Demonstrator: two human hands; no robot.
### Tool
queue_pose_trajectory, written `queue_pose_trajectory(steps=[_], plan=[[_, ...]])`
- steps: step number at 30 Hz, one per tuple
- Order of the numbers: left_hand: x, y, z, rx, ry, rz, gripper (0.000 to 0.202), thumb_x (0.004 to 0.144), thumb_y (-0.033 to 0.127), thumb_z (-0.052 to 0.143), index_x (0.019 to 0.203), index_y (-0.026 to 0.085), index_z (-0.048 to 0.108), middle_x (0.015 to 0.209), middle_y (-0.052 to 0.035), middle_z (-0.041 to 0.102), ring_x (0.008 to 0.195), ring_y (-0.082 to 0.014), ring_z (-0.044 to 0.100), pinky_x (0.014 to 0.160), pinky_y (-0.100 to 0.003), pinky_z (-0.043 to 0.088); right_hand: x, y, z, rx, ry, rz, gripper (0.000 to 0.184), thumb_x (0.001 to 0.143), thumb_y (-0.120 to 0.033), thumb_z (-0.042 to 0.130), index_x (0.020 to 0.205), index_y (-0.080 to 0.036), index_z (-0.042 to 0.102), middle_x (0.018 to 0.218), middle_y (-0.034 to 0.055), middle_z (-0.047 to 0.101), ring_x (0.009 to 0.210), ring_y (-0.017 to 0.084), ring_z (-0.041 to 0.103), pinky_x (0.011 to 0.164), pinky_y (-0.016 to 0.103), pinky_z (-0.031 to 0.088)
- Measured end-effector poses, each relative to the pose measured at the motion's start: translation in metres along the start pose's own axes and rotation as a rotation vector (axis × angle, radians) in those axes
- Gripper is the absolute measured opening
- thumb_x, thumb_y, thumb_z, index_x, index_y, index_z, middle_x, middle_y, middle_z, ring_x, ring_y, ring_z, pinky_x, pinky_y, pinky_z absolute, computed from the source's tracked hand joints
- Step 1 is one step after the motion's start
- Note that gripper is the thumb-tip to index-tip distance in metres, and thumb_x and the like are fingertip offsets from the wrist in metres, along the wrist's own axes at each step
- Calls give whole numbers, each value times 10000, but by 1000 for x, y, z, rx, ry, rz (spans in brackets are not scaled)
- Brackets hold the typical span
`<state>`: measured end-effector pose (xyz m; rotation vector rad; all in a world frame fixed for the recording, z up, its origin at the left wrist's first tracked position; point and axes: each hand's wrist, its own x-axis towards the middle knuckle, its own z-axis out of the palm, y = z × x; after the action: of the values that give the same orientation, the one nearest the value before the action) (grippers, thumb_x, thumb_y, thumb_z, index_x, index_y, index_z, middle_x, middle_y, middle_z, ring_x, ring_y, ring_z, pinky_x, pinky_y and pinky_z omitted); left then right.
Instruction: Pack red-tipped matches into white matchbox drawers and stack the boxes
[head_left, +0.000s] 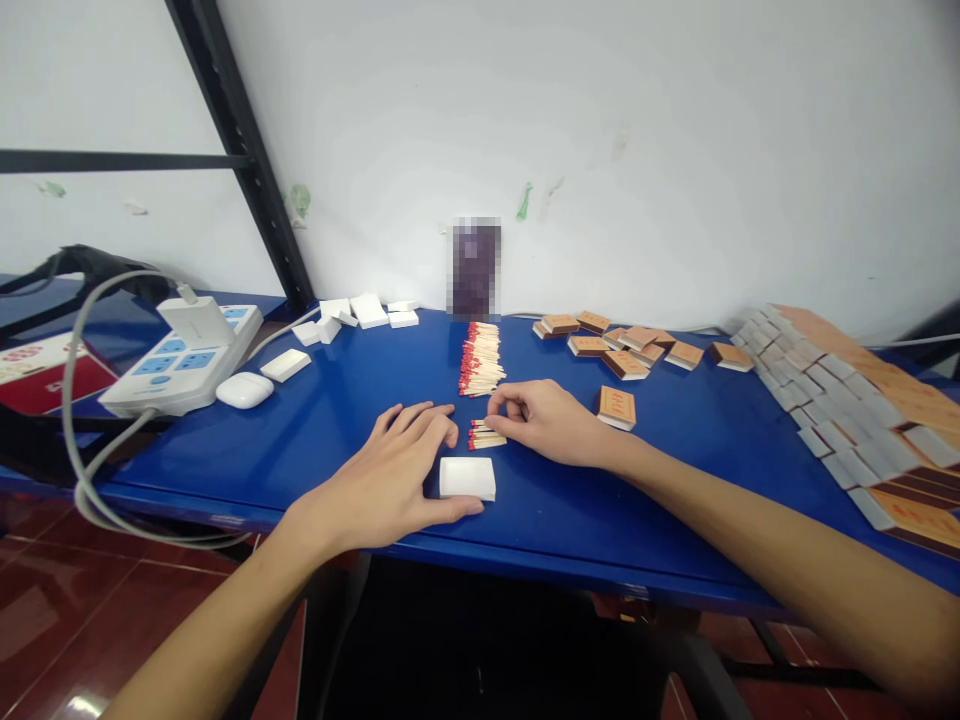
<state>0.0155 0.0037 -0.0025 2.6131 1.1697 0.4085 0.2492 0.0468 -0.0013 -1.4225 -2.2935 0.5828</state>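
My left hand (409,460) rests on the blue table with its fingers spread. Its thumb lies along the near edge of a small white matchbox tray (467,478), and the fingertips lie beyond the tray's left side. Thumb and forefinger of my right hand (544,422) are pinched together at the plain end of a match in a small row of matches (489,439), red heads pointing left. Just beyond lies a larger pile of matches (481,360), heads also to the left. An orange matchbox cover (616,407) lies right of my right hand.
Several white trays (369,310) lie back left, near an earbud case (244,390) and a power strip (187,355) with a looping cable. Loose matchboxes (628,352) lie back right. Stacked matchboxes (855,415) fill the right side. A pixelated dark object (474,268) stands by the wall.
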Motion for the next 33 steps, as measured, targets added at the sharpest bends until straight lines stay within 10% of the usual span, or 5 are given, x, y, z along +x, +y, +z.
queue_pose_trajectory(steps=[33], plan=[[0,2,-2,-11,4,4,457,829,627,637,1006,231,496,1437,-125,495,1375,-352,389,1135,-598,269,-5,-6,-4,0,-32,9,296,832,-486,645,838,-190,646,609,-47,521,540,95,429,552,254,280]])
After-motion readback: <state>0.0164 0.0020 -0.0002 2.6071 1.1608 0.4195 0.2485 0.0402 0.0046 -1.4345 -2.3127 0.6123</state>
